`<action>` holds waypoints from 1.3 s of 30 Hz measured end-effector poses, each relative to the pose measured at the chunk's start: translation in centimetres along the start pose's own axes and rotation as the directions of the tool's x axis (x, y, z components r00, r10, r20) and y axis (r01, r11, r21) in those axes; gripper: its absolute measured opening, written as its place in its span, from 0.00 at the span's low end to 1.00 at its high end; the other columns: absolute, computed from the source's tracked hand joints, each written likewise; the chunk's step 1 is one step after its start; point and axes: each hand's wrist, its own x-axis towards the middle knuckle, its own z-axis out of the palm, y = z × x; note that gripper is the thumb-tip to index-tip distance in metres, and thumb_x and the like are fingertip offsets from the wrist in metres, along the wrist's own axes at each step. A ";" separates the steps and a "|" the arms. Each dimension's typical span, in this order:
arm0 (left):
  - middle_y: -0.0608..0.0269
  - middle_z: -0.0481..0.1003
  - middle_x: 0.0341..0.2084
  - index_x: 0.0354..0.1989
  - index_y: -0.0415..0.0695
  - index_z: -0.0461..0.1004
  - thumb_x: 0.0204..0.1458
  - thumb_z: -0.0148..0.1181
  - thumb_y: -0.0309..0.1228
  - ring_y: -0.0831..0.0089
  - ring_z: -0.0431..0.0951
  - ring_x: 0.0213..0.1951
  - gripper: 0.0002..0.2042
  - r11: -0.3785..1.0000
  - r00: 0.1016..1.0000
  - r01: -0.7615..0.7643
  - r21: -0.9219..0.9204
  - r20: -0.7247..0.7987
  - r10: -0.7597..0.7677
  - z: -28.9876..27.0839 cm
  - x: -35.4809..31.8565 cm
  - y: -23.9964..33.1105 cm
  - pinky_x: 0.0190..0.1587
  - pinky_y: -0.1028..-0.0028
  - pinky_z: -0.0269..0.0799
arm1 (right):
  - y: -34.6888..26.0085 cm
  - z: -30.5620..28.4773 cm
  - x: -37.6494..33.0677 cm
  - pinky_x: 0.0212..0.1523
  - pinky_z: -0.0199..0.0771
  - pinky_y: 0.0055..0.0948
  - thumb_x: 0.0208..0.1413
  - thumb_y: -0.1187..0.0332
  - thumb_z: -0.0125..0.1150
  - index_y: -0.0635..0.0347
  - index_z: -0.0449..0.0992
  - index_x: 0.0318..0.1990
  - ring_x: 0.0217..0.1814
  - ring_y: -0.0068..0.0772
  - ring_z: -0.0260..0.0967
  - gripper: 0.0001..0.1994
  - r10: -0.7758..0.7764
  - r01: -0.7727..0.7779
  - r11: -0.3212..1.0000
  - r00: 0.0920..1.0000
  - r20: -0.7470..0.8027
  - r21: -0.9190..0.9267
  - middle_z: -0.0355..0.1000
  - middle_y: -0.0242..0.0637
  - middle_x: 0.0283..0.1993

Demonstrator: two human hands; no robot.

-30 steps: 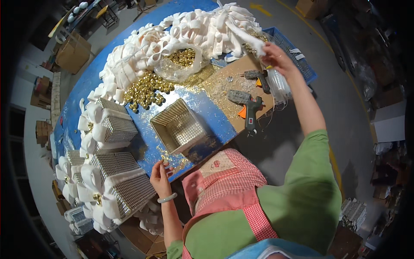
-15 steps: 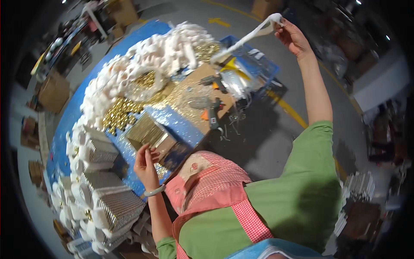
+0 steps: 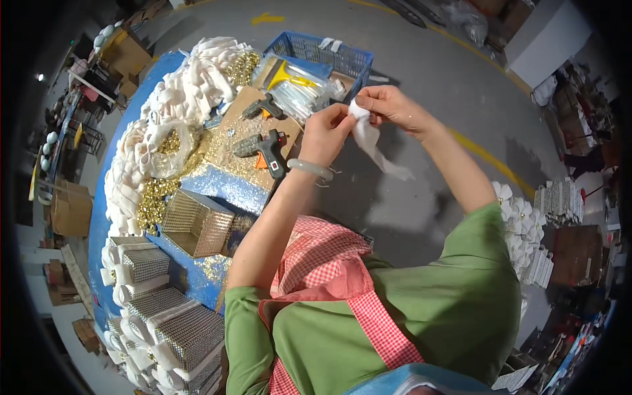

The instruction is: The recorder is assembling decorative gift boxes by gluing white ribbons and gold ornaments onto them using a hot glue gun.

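Observation:
My left hand (image 3: 327,131) and my right hand (image 3: 394,110) meet in front of me, to the right of the table. Between their fingertips they pinch a white fabric ribbon with a bunched, bow-like top (image 3: 359,112); its loose tail hangs down toward the floor. Both hands are closed on it, and the fingers hide part of it. Below and left of my left hand, an open box with a glittering gold surface (image 3: 197,222) lies tilted on the blue table. Two glue guns (image 3: 264,151) rest on a glitter-strewn cardboard sheet (image 3: 224,135), nearest my left forearm.
White ribbon bows (image 3: 191,85) heap along the table's far left. Gold beads (image 3: 157,203) lie beside them. Silver boxes with white bows (image 3: 184,329) stack at near left. A blue crate (image 3: 355,59) sits past the table, near clear bags with a yellow-handled tool (image 3: 289,77).
My left hand has left the gold box and risen to the ribbon. My right hand has come down and inward with it, and both hands now hold it together.

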 end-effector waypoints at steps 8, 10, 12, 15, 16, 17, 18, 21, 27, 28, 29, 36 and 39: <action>0.73 0.70 0.21 0.31 0.40 0.72 0.55 0.54 0.27 0.86 0.67 0.23 0.04 0.946 0.968 0.148 -0.287 -0.156 -0.198 -0.7 -3.3 -5.8 0.26 0.83 0.63 | 9.5 6.9 -0.7 0.29 0.61 0.14 0.54 0.64 0.62 0.56 0.70 0.47 0.32 0.12 0.64 0.15 -0.014 0.094 0.916 0.979 -0.203 0.390 0.69 0.22 0.35; 0.76 0.69 0.21 0.32 0.41 0.73 0.57 0.54 0.29 0.87 0.65 0.24 0.05 0.952 0.969 0.178 -0.250 -0.126 -0.215 -1.0 -4.0 -6.4 0.27 0.84 0.60 | 10.7 8.4 -1.0 0.28 0.60 0.13 0.55 0.63 0.61 0.58 0.73 0.42 0.26 0.12 0.61 0.11 0.021 0.101 0.898 0.962 -0.271 0.428 0.68 0.22 0.28; 0.76 0.70 0.22 0.35 0.42 0.74 0.57 0.53 0.30 0.87 0.65 0.24 0.05 0.890 0.940 0.234 -0.391 -0.141 -0.309 -1.1 -4.8 -7.2 0.27 0.84 0.60 | 12.5 9.0 -0.7 0.28 0.62 0.13 0.58 0.62 0.58 0.59 0.74 0.39 0.25 0.13 0.62 0.10 0.072 0.108 0.818 0.955 -0.286 0.565 0.67 0.22 0.26; 0.68 0.75 0.34 0.39 0.42 0.73 0.59 0.51 0.31 0.83 0.72 0.35 0.08 0.791 0.883 0.214 -0.573 -0.234 -0.408 -2.3 -6.0 -8.2 0.36 0.81 0.67 | 14.1 9.0 -0.4 0.28 0.64 0.13 0.60 0.62 0.55 0.61 0.75 0.39 0.25 0.14 0.63 0.11 0.136 0.068 0.742 0.959 -0.250 0.667 0.68 0.24 0.26; 0.65 0.75 0.38 0.43 0.42 0.71 0.60 0.49 0.31 0.78 0.74 0.39 0.09 0.775 0.920 0.134 -0.618 -0.212 -0.328 -3.2 -6.1 -8.0 0.38 0.79 0.68 | 14.5 8.7 -0.3 0.29 0.66 0.14 0.60 0.63 0.54 0.62 0.75 0.39 0.25 0.15 0.64 0.11 0.139 0.066 0.731 0.960 -0.242 0.679 0.69 0.25 0.26; 0.61 0.76 0.38 0.46 0.42 0.69 0.59 0.49 0.29 0.80 0.73 0.34 0.09 0.705 0.853 0.089 -0.704 -0.311 -0.418 -3.5 -6.6 -7.8 0.34 0.84 0.65 | 15.1 7.2 -0.3 0.29 0.68 0.16 0.60 0.63 0.53 0.63 0.76 0.40 0.24 0.16 0.65 0.12 0.218 0.018 0.817 0.916 -0.337 0.577 0.69 0.27 0.26; 0.55 0.75 0.40 0.46 0.42 0.66 0.59 0.48 0.34 0.66 0.74 0.43 0.11 0.725 0.875 0.039 -0.688 -0.326 -0.357 -5.5 -7.3 -8.7 0.44 0.73 0.69 | 15.9 4.9 -0.3 0.28 0.69 0.18 0.60 0.62 0.53 0.63 0.76 0.42 0.24 0.16 0.66 0.13 0.180 0.024 0.899 0.890 -0.420 0.437 0.69 0.27 0.26; 0.56 0.76 0.35 0.40 0.45 0.64 0.61 0.43 0.33 0.64 0.75 0.43 0.07 0.776 0.781 -0.015 -0.631 -0.492 -0.385 -9.6 -9.3 -6.6 0.50 0.63 0.66 | 20.1 -6.5 -2.2 0.30 0.68 0.17 0.61 0.59 0.51 0.60 0.76 0.43 0.26 0.16 0.64 0.14 0.248 -0.229 0.966 0.689 -0.681 0.120 0.67 0.27 0.27; 0.72 0.61 0.23 0.41 0.45 0.64 0.58 0.52 0.34 0.79 0.63 0.28 0.08 0.688 0.812 -0.194 -0.699 -0.508 -0.288 -12.4 -10.9 -5.8 0.44 0.68 0.65 | 30.5 -27.7 -16.4 0.23 0.68 0.22 0.56 0.54 0.55 0.54 0.80 0.36 0.23 0.20 0.70 0.15 0.032 -0.608 0.794 0.010 -0.999 0.019 0.74 0.30 0.25; 0.72 0.61 0.22 0.42 0.45 0.64 0.58 0.51 0.33 0.79 0.62 0.28 0.08 0.672 0.828 -0.169 -0.721 -0.474 -0.300 -12.4 -11.5 -6.1 0.42 0.70 0.65 | 29.6 -26.1 -15.4 0.23 0.68 0.22 0.56 0.53 0.55 0.54 0.80 0.35 0.23 0.19 0.70 0.15 -0.005 -0.628 0.777 0.062 -0.998 -0.042 0.75 0.30 0.25; 0.73 0.61 0.22 0.43 0.45 0.64 0.59 0.50 0.32 0.79 0.62 0.27 0.08 0.654 0.846 -0.140 -0.743 -0.434 -0.311 -12.0 -11.8 -6.5 0.39 0.73 0.65 | 29.2 -24.4 -13.6 0.23 0.68 0.22 0.56 0.54 0.55 0.56 0.80 0.36 0.24 0.19 0.70 0.15 0.124 -0.677 0.736 0.124 -0.985 0.007 0.75 0.31 0.25; 0.73 0.73 0.25 0.37 0.41 0.77 0.57 0.54 0.38 0.86 0.69 0.27 0.13 0.647 0.815 0.498 -0.577 0.056 -0.577 -7.7 -12.0 -9.7 0.28 0.84 0.63 | 21.1 -2.9 -3.2 0.31 0.69 0.21 0.54 0.69 0.56 0.58 0.75 0.42 0.29 0.18 0.70 0.09 0.182 -0.410 0.853 0.814 -0.552 -0.323 0.75 0.31 0.28; 0.74 0.73 0.27 0.50 0.42 0.73 0.54 0.55 0.27 0.87 0.70 0.29 0.14 0.819 0.868 0.462 -0.341 -0.018 -0.497 -6.9 -12.4 -10.9 0.31 0.84 0.65 | 17.5 4.8 -0.8 0.32 0.69 0.23 0.53 0.70 0.58 0.61 0.75 0.38 0.31 0.18 0.71 0.07 0.225 -0.315 0.886 0.934 -0.277 -0.341 0.76 0.32 0.30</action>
